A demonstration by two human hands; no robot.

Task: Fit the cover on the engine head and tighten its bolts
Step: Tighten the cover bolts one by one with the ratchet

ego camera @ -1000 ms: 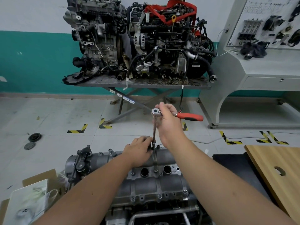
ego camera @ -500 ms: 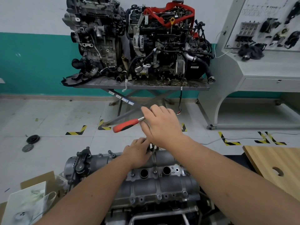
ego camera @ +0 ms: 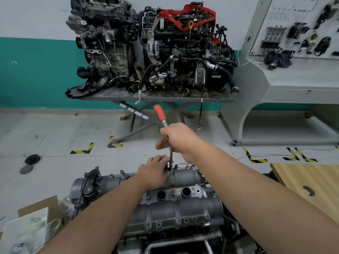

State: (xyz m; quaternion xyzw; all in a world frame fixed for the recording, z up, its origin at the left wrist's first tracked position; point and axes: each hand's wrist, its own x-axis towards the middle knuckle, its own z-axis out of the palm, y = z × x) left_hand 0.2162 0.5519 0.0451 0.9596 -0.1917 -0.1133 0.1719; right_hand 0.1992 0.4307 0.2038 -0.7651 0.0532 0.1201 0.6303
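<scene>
The grey ribbed cover (ego camera: 176, 204) sits on the head; right hand (ego camera: 178, 139) fingers clamp the red-handled ratchet (ego camera: 160, 112), left hand (ego camera: 153, 171) fingers pinch its socket end.

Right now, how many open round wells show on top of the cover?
2: one well just right of the left forearm, the other well beside it to the right on the cover. More may hide under the forearms.
</scene>
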